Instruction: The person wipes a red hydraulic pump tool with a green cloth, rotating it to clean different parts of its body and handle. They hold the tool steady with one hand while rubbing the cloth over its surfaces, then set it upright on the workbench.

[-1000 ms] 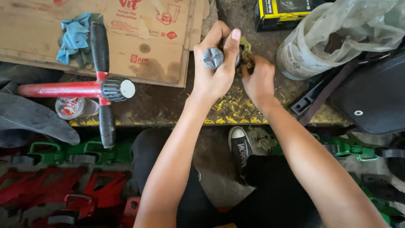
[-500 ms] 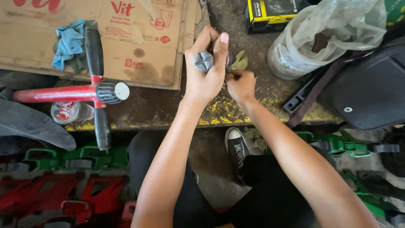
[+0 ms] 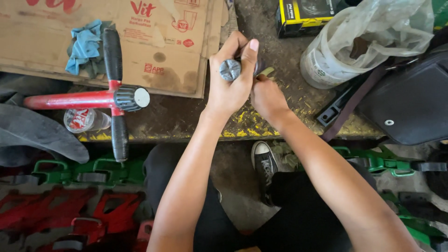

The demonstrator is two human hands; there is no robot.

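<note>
Both hands are drawing together over the bench edge [image 3: 196, 133]: left hand [image 3: 231, 86] clenching a grey screwdriver handle [image 3: 230, 70], right hand [image 3: 267, 97] now closing on a small, possibly yellowish, part [image 3: 267, 71].

Dull grey metal tool head [image 3: 230, 70], matt brown cardboard [image 3: 140, 42], crinkled blue cloth [image 3: 84, 44], glossy clear plastic bag [image 3: 373, 32].

grimy workbench [image 3: 186, 119], perhaps concrete floor [image 3: 235, 175]
</note>
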